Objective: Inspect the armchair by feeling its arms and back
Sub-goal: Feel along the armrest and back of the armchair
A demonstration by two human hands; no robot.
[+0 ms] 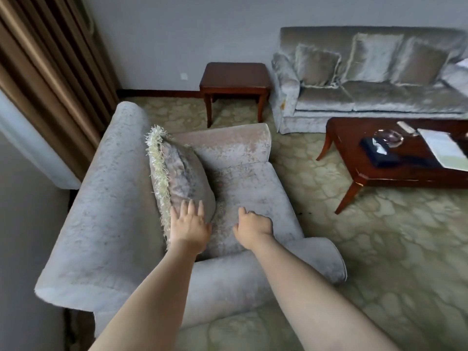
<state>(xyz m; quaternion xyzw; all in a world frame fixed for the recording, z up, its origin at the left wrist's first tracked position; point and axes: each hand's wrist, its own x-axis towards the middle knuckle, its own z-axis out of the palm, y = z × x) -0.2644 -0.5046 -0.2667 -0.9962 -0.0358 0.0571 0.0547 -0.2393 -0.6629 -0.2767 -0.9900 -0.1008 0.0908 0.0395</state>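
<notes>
No text, label, brand or number can be read anywhere.

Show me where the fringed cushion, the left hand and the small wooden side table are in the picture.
fringed cushion (181, 171): head view, on the middle of its velvet face.
left hand (189, 224): head view, on the back of the hand.
small wooden side table (234, 73): head view, on its bare top.

1. The cushion (181, 173) is leaning on the armchair (101, 211) seat against its back.
2. The side table (235, 77) is standing at twelve o'clock beyond the armchair.
3. The sofa (367, 97) is sitting at one o'clock, with the coffee table (374, 171) lying before it.
</notes>
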